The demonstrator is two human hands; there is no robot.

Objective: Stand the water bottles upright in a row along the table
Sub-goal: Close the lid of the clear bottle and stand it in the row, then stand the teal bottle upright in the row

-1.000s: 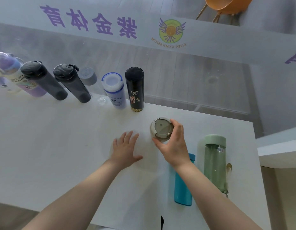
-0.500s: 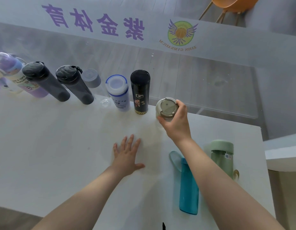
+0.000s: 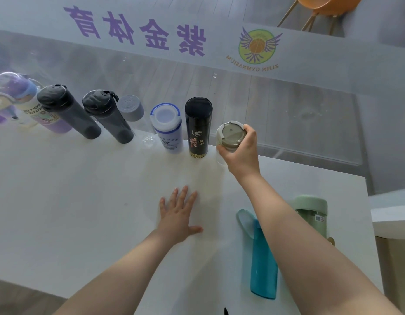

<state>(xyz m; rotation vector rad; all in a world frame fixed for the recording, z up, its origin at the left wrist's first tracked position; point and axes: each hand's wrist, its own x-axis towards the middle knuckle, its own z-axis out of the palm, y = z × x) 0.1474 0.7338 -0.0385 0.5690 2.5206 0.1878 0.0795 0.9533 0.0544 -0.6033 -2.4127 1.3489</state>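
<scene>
Bare forearms, no sleeves, bare hands

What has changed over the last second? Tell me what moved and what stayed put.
The right hand, gripping the beige-lidded bottle throughout, carried it from mid-table to the far edge, beside the black bottle at the row's right end. The left hand stayed flat on the table. The teal bottle and green bottle remain unplaced.

Bottles (image 3: 198,127) stand in a row along the table's (image 3: 83,201) far edge.
</scene>
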